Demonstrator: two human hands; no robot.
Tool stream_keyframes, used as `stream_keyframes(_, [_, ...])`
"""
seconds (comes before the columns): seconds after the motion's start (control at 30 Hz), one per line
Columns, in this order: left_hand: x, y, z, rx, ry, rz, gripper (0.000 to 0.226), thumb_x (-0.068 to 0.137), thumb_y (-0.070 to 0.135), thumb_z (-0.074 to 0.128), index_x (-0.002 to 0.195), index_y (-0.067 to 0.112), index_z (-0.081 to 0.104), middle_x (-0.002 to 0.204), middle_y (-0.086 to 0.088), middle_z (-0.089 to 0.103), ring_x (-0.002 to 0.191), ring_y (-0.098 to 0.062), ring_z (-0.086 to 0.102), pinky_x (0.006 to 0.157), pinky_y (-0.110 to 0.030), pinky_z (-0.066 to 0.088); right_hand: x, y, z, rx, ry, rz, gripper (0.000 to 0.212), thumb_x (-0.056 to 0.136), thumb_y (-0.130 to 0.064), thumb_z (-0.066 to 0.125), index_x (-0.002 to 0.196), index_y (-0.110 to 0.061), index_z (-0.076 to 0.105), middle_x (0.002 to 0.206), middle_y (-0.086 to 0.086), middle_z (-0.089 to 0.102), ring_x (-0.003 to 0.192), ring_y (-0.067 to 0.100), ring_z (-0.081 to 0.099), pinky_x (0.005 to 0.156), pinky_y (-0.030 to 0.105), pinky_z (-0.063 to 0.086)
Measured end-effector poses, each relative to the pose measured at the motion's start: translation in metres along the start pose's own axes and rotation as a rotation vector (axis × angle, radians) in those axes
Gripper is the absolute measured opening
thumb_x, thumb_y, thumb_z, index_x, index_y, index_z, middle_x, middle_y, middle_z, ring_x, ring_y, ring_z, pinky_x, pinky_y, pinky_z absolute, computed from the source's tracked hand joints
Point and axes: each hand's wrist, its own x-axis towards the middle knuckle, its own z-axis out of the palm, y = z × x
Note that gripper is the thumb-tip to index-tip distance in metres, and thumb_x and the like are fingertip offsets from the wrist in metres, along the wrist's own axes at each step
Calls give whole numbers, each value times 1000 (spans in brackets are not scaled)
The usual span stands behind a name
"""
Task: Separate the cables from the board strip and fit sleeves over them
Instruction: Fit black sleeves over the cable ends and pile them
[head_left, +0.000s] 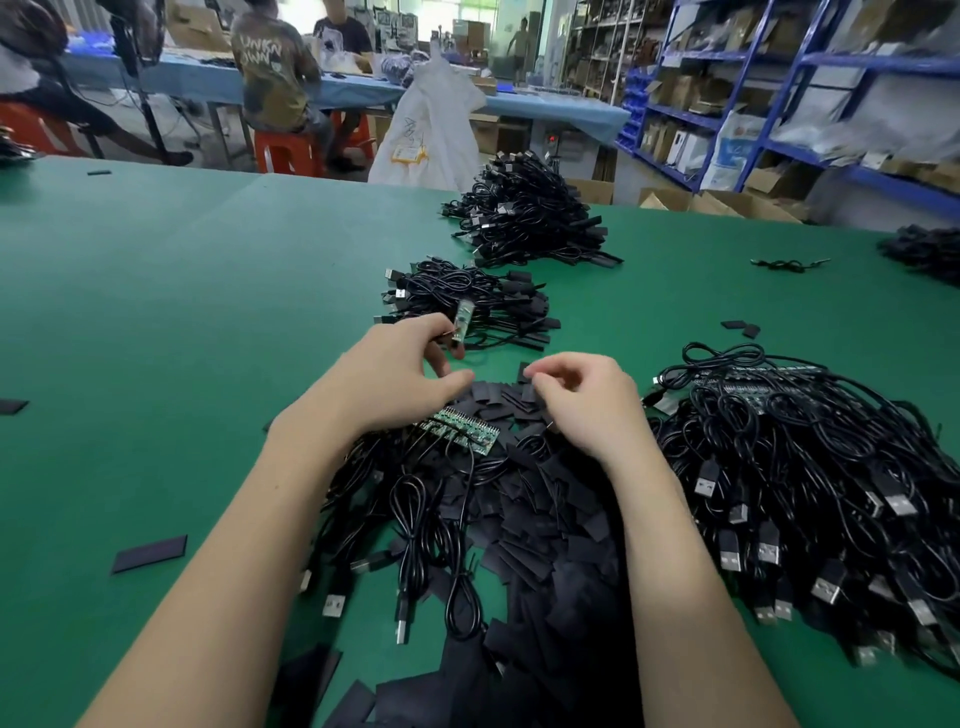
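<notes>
- A small separated board piece (461, 323) with its cable is pinched in the fingertips of the left hand (400, 374), above the green table (156, 291).
- The right hand (582, 400) is curled over the heap of flat black sleeves (545, 519); whether a sleeve is pinched cannot be told.
- The board strip (460, 428), cables attached, lies under the left wrist.
- Two piles of sleeved cables (467, 304) are seen beyond the hands, judged as finished work.
- A large pile of unprocessed cables on strips (810, 467) is left on the right, so much work is judged to remain.
</notes>
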Motion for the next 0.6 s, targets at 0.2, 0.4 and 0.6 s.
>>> stream_keyframes(0.2, [4, -3, 12, -15, 60, -45, 20, 91, 46, 65, 107, 34, 60, 89, 20, 65, 73, -5, 60, 86, -42, 55, 37, -29, 17, -551, -355, 5, 41, 93, -44, 64, 133, -34, 63, 131, -4, 66, 121, 22, 60, 103, 39, 50])
stream_keyframes(0.4, [3, 0, 19, -82, 97, 8, 17, 89, 50, 66, 104, 45, 61, 86, 20, 64, 68, -3, 59, 80, -39, 56, 46, -25, 23, -460, -295, 21, 24, 80, -36, 82, 77, -31, 58, 106, -2, 70, 99, 23, 66, 90, 39, 56])
stream_keyframes(0.6, [0, 10, 24, -50, 158, 78, 38, 72, 78, 46, 93, 51, 64, 77, 18, 63, 65, 7, 53, 66, -28, 51, 40, -21, 22, -351, -129, -18, 15, 82, -26, 73, 74, -29, 61, 80, -8, 63, 85, 26, 62, 71, 33, 50])
